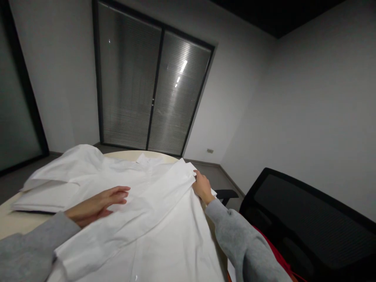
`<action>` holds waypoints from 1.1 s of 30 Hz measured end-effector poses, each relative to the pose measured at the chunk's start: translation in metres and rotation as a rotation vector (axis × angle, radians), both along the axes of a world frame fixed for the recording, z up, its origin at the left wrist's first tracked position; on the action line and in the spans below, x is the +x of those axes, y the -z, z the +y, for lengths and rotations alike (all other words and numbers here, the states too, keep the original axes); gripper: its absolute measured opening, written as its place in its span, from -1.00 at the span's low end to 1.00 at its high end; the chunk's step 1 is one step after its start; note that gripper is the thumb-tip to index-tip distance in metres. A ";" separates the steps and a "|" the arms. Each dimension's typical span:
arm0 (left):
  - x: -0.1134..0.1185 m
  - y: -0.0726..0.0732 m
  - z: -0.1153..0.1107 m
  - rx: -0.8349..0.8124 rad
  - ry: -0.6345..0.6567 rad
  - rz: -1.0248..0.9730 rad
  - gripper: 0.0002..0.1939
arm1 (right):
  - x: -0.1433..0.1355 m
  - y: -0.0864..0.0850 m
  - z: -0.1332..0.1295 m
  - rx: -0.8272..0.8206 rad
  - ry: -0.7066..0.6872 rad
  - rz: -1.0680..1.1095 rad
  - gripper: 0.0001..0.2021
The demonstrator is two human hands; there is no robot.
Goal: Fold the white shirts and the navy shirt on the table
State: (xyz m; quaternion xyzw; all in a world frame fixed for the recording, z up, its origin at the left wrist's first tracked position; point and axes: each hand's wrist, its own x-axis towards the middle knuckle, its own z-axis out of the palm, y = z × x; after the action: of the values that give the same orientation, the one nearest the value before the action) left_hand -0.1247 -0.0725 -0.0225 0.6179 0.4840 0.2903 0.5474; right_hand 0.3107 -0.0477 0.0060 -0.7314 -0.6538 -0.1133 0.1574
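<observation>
Pinching a white shirt by its far right edge, the person's right hand is clamping the fabric, while the left hand is just kinda hovering over it, fingers loosely apart. Shirt's lying on a pale round table, with a black mesh office chair sitting off to the right.
</observation>
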 end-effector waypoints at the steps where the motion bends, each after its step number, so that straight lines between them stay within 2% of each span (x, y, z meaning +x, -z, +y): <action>1: -0.001 -0.005 -0.008 -0.063 0.025 0.014 -0.15 | 0.004 0.003 0.001 -0.005 -0.012 0.033 -0.46; 4: -0.008 -0.018 -0.022 -0.133 0.178 0.091 -0.04 | 0.012 0.011 0.003 -0.008 -0.067 0.114 -0.51; 6: -0.012 -0.020 -0.023 -0.050 0.283 0.203 0.00 | 0.015 0.015 0.004 -0.004 -0.095 0.156 -0.57; 9: -0.015 -0.019 -0.020 0.099 0.343 0.377 0.01 | 0.020 0.020 0.009 -0.001 -0.110 0.207 -0.76; 12: -0.018 -0.021 -0.016 0.150 0.337 0.396 0.02 | 0.025 0.026 0.013 0.006 -0.110 0.251 -0.81; 16: -0.029 -0.025 -0.014 0.196 0.250 0.361 -0.06 | 0.029 0.031 0.015 0.040 -0.125 0.291 -0.79; 20: -0.037 -0.026 -0.019 0.226 0.208 0.614 -0.15 | 0.029 0.034 0.014 0.074 -0.148 0.294 -0.84; 22: -0.039 -0.032 -0.023 0.245 0.227 0.742 -0.23 | 0.029 0.035 0.013 0.076 -0.158 0.286 -0.86; 25: -0.042 -0.048 -0.026 0.265 0.277 0.804 -0.35 | 0.029 0.035 0.012 0.067 -0.170 0.271 -0.89; 27: -0.045 -0.052 -0.023 0.334 0.211 0.818 -0.41 | 0.030 0.036 0.011 0.060 -0.175 0.258 -0.89; 29: -0.049 -0.045 -0.020 0.413 0.122 0.849 -0.45 | 0.031 0.037 0.010 0.055 -0.171 0.243 -0.89; 31: -0.052 -0.030 -0.019 0.431 0.102 0.871 -0.54 | 0.029 0.037 0.008 0.058 -0.161 0.230 -0.88; 33: -0.052 -0.018 -0.019 0.407 0.082 0.785 -0.66 | 0.027 0.038 0.005 0.068 -0.157 0.222 -0.84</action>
State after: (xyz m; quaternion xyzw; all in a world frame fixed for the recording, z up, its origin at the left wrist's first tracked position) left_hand -0.1769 -0.0914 -0.0042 0.7951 0.5635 0.1010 0.2003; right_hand 0.3374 -0.0427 -0.0318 -0.6803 -0.6834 -0.0410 0.2617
